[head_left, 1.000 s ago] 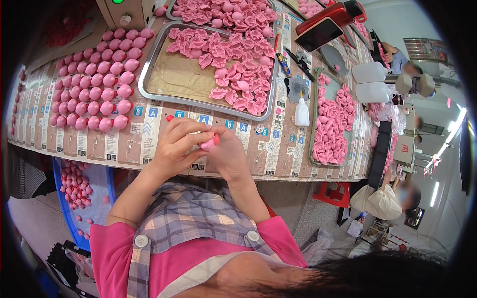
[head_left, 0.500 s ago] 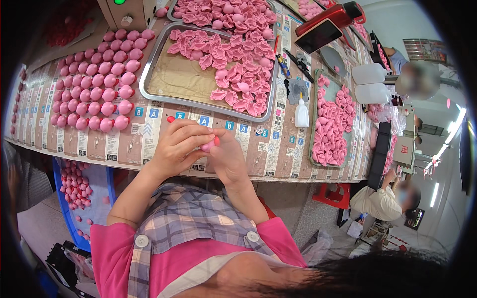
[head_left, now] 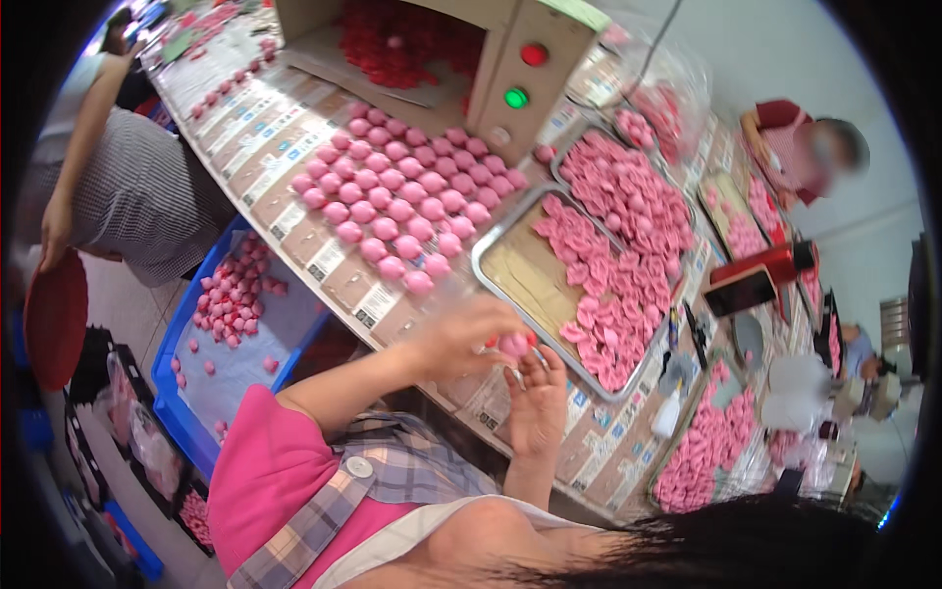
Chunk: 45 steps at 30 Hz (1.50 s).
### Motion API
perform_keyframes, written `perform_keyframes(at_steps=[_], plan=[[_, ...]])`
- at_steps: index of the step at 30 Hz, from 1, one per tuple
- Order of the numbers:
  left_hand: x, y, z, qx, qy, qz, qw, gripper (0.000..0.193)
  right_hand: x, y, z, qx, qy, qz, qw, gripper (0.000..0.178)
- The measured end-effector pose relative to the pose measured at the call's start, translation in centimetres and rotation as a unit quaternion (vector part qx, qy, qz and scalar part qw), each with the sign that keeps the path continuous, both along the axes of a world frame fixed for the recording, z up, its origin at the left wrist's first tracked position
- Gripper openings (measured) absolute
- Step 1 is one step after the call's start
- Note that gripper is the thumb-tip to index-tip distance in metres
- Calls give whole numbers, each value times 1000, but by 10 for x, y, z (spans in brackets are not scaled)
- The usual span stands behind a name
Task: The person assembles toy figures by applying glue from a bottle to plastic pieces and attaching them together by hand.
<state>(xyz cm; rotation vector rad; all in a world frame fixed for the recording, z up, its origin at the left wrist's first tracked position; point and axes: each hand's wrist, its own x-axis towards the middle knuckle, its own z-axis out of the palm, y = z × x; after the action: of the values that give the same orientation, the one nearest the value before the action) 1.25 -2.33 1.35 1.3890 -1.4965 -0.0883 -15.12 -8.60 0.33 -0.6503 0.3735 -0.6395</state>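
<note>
Now holding a small pink ball [head_left: 513, 345] up over the counter [head_left: 332, 282].
Pinched at the fingertips of the left hand [head_left: 461, 339], just beside the bent fingers of the right hand [head_left: 539, 401]; cannot tell if held by those too. Close to a metal tray [head_left: 613, 395] of crinkly pink bits [head_left: 608, 294]; farther out, near rows of pink balls [head_left: 399, 209] and a blue tub [head_left: 169, 390] down low.

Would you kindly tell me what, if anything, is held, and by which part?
The left hand seems to hold a pink ball by its rounded sides; whether the right hand touches it is unclear.
</note>
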Motion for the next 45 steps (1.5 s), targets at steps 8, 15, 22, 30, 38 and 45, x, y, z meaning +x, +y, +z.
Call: perform_keyframes(at_steps=[8, 15, 22, 30, 38, 45], plan=[[239, 58, 24, 97, -59, 409, 906, 27, -41, -32, -2, -79, 44, -95, 991, 36], [346, 49, -51, 208, 17, 330, 921, 32, -26, -23, -6, -177, 201, -95, 959, 19], [368, 62, -25, 180, -122, 325, 920, 40, 20, -30, -3, -591, 346, -26, 728, 22], [126, -65, 36, 168, 5, 8, 986, 17, 35, -13, -8, -628, 433, -53, 645, 15], [29, -148, -21, 197, -151, 4, 969, 20, -40, -19, -5, -648, 469, -169, 576, 16], [22, -150, -25, 237, -135, -4, 962, 16, -58, -16, -11, -577, 462, -192, 645, 24]])
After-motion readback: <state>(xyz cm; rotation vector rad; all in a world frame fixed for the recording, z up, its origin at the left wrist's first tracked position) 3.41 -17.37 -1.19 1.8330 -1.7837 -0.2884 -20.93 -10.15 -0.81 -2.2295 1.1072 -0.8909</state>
